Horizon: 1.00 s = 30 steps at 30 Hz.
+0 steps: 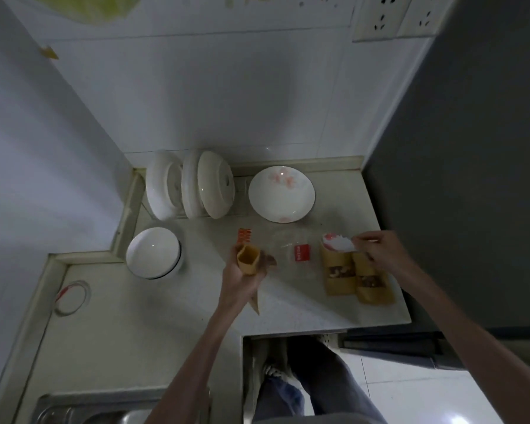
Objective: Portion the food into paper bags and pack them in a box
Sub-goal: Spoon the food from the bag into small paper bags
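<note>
We take the flowered plate (pixel 281 194) at the back of the pale surface (pixel 153 307) as our landmark. In front of it and a little to its left, our left hand (pixel 242 278) holds an open paper bag (pixel 248 262), mouth turned up toward us, with the fingers curled round its body so the bag is clamped in the palm. In front of the plate and to its right, our right hand (pixel 380 250) pinches a white spoon (pixel 338 242) by its handle, thumb and fingers closed together on it; the bowl of the spoon hovers over the top of two brown paper bags (pixel 357 276) that lie side by side, touching each other, on the surface (their windows show something dark inside, though we cannot tell what). Between the two hands, directly in front of the plate, lies a clear plastic packet with a red label (pixel 302 253), and just left of that a small orange packet (pixel 244 235). To the plate's left several white dishes stand on edge in a rack (pixel 190 185), and in front of those sits a white bowl (pixel 153 252).
</note>
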Available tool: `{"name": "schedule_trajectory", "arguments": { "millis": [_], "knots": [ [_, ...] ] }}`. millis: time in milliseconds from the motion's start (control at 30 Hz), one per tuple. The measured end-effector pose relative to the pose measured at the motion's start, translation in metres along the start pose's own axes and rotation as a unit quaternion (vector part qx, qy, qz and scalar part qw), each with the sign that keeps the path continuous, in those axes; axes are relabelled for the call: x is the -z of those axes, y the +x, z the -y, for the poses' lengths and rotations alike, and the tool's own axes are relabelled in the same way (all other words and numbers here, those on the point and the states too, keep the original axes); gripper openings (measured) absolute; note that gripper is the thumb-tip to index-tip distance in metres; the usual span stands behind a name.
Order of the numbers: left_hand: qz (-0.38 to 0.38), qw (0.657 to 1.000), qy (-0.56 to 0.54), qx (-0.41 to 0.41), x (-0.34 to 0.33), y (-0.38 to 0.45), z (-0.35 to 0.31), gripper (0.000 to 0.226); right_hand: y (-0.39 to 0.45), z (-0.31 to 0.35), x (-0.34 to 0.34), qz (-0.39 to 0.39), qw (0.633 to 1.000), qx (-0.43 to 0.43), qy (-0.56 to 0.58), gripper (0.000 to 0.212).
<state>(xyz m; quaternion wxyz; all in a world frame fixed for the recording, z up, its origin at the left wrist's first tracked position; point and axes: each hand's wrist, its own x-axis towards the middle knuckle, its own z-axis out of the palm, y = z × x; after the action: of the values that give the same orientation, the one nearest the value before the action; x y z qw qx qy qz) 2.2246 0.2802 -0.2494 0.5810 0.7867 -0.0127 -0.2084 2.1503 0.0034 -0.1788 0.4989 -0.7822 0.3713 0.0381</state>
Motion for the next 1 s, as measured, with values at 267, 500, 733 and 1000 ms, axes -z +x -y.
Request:
{"name": "schedule_trajectory", "arguments": {
  "millis": [267, 500, 733, 1000],
  "knots": [
    [0.022, 0.993, -0.004, 0.115, 0.019, 0.034, 0.009, 0.06, 0.024, -0.039, -0.027, 0.032, 0.978, 0.043, -0.203, 0.028],
    [0.037, 0.99, -0.008, 0.136, 0.034, 0.054, 0.026, 0.03, 0.058, -0.044, -0.052, 0.039, 0.971, 0.036, -0.232, 0.028],
    [0.073, 0.988, -0.02, 0.132, 0.019, 0.078, 0.025, 0.011, 0.085, -0.037, -0.078, 0.101, 0.972, 0.046, -0.208, 0.025],
    [0.075, 0.983, -0.082, 0.144, 0.002, 0.086, 0.028, 0.048, 0.095, -0.019, -0.099, 0.179, 0.975, 0.047, -0.119, 0.023]
  ]
}}
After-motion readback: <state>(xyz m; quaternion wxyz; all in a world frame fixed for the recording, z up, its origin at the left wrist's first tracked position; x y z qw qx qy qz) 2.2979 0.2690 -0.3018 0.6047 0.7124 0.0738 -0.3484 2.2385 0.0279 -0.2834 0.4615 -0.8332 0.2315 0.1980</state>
